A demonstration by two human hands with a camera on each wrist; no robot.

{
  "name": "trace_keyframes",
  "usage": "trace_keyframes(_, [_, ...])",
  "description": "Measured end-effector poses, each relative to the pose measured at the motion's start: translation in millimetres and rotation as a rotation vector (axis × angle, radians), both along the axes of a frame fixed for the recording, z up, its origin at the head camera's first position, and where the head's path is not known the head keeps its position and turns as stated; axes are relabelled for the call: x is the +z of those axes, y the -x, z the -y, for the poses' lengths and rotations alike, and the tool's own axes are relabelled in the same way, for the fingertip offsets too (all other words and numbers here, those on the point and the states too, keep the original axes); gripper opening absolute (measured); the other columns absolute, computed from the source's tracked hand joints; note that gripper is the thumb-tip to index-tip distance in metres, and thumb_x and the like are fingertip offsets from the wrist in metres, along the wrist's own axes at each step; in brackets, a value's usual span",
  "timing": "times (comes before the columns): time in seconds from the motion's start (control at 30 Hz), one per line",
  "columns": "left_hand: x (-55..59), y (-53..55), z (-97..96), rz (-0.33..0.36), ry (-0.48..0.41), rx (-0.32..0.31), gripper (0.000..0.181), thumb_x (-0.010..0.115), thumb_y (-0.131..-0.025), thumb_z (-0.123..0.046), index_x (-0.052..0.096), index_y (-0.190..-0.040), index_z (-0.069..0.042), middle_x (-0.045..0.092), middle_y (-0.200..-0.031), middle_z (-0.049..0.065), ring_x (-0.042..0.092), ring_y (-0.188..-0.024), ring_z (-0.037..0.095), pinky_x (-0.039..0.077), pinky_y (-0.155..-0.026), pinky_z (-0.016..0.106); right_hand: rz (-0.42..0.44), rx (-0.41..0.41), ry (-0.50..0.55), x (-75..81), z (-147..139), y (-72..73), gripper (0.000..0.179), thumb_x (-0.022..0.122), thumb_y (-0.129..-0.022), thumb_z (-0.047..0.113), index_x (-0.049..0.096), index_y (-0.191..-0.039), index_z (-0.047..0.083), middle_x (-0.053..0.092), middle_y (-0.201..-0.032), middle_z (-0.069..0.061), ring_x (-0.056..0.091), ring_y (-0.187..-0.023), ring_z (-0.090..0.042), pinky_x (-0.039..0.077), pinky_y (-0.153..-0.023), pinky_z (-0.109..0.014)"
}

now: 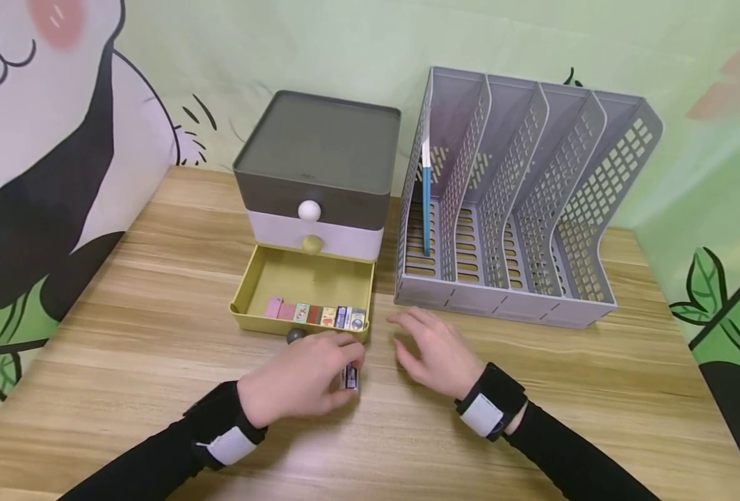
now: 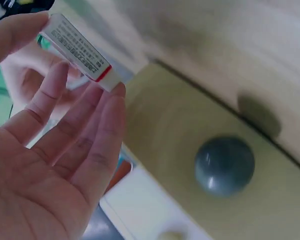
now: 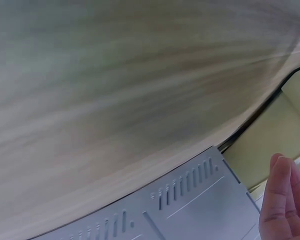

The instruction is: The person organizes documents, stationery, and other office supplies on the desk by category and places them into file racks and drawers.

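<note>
Between the thumb and fingertips of my left hand (image 1: pixel 304 376) is a small eraser (image 1: pixel 350 376) in a printed paper sleeve, pinched just in front of the drawer. The left wrist view shows the sleeve's small print and a red stripe near the eraser's white end (image 2: pixel 81 54). Behind that hand, the yellow bottom drawer (image 1: pixel 240 320) is pulled out, and a row of several small erasers (image 1: pixel 328 316) lines its front wall. My right hand (image 1: pixel 439 353) holds nothing; its fingers are apart and relaxed, between the drawer's right corner and the grey file rack.
The drawer unit (image 1: pixel 316 142) has a dark top tray and two closed upper drawers with round knobs. To its right stands the grey file rack (image 1: pixel 501 296), with a thin blue and white item (image 1: pixel 426 209) in its left slot. A dark knob (image 1: pixel 295 336) sticks out from the open drawer.
</note>
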State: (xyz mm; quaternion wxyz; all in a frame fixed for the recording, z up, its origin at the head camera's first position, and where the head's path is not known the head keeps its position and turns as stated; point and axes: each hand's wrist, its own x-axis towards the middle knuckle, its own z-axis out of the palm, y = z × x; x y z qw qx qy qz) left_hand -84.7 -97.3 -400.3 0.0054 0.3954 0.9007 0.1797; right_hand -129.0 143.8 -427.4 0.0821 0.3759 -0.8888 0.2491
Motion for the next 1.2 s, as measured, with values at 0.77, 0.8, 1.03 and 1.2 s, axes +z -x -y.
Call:
trace_keyframes(0.77, [43.7,60.8,77.7,-0.080,-0.061,0.213,0.028,0.077,-0.075,-0.016,0.065,-0.098,-0.006,0.065,-0.095,0.004,0.058,-0.076,0.017,0.050,-0.071,0.039,-0.029,0.106,-0.033,7.6,33,-1.1,0.043,0.064,-0.089,0.014,0.062,-0.129,-0.002,0.054,-0.141,-0.019,0.052,-0.129,-0.032,0.037,-0.109,-0.040])
trace_keyframes(0.8, [43.3,63.3,79.8,-0.078,-0.045,0.222,0.029,0.077,-0.075,-0.016,0.065,-0.099,-0.005,0.064,-0.095,0.005,0.058,-0.076,0.018,0.050,-0.071,0.039,-0.030,0.113,-0.044,8.3,34,-1.2,0.043,0.063,-0.090,0.014,0.062,-0.129,-0.002,0.054,-0.141,-0.019,0.052,-0.129,-0.032,0.037,-0.109,-0.040])
trace_keyframes(1.03, [39.1,77.7,90.3,-0.086,0.128,0.280,0.032,0.080,-0.070,-0.012,0.064,-0.097,-0.004,0.062,-0.089,0.006,0.056,-0.070,0.019,0.049,-0.063,0.038,-0.007,0.126,-0.081,10.7,35,-1.0,0.039,0.062,-0.091,0.015,0.064,-0.126,-0.001,0.057,-0.138,-0.018,0.053,-0.129,-0.030,0.037,-0.110,-0.038])
trace_keyframes(1.2, [32.3,85.4,94.8,-0.146,0.221,0.291,0.034,0.082,-0.066,-0.009,0.066,-0.096,-0.003,0.065,-0.088,0.009,0.061,-0.071,0.024,0.052,-0.062,0.043,-0.003,0.128,-0.085,10.8,35,-1.0,0.038,0.062,-0.091,0.014,0.065,-0.126,-0.001,0.058,-0.138,-0.018,0.053,-0.129,-0.029,0.037,-0.109,-0.038])
